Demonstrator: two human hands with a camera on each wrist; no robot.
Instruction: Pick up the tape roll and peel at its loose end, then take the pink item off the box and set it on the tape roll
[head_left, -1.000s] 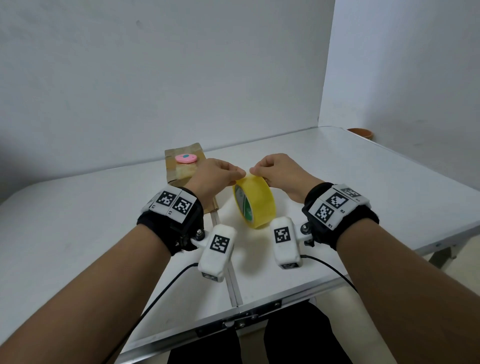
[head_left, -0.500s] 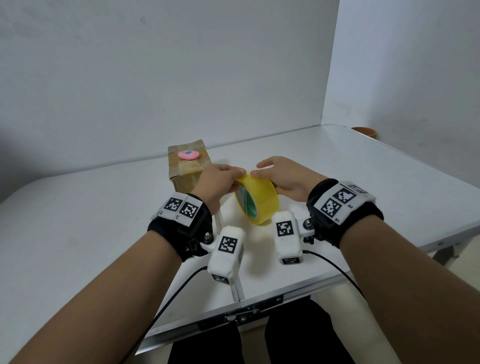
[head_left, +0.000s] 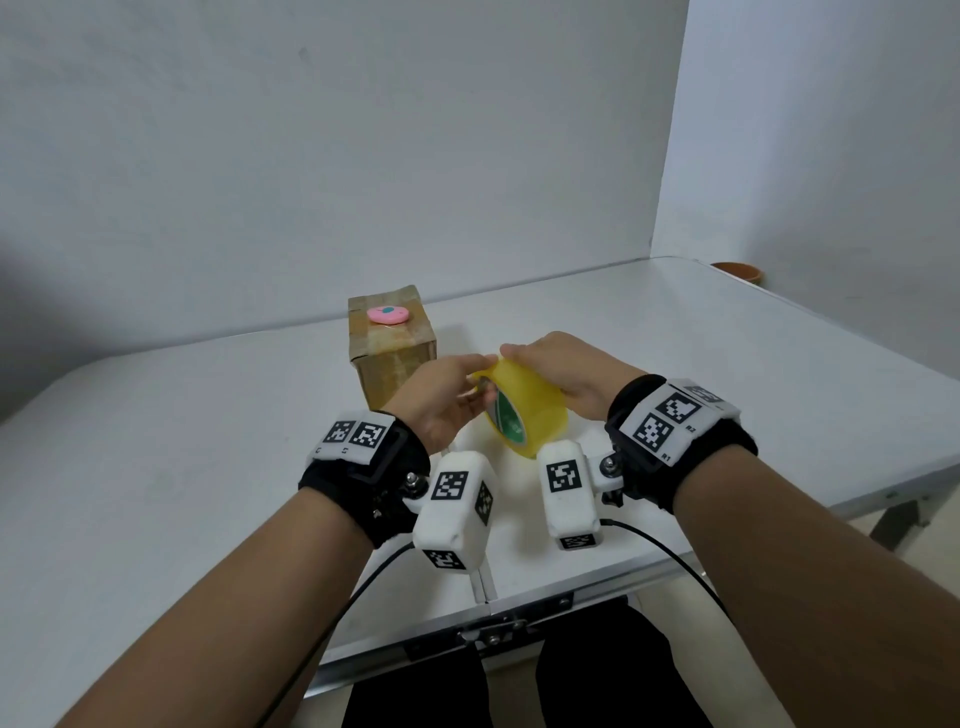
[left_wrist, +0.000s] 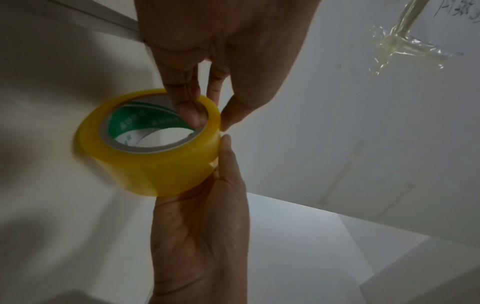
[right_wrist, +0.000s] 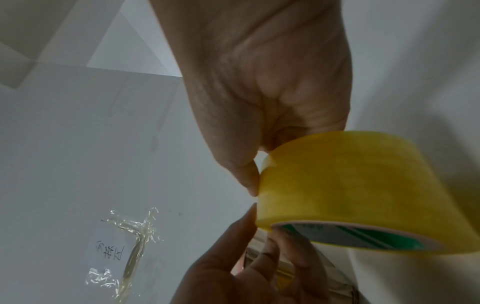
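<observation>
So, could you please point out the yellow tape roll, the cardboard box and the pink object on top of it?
yellow tape roll (head_left: 535, 405), head view, on its outer yellow band.
cardboard box (head_left: 395, 371), head view, on its front face.
pink object (head_left: 388, 315), head view, on its top middle.

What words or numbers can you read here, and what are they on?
"R1": on the right wristband, by its lower square code.
"R2": on the same wristband, by its upper code.
Left wristband: tiny marks, too small to read.
Tape roll: white print on its green core, too blurred to read.
Paper note on the wall: handwriting, not readable.
</observation>
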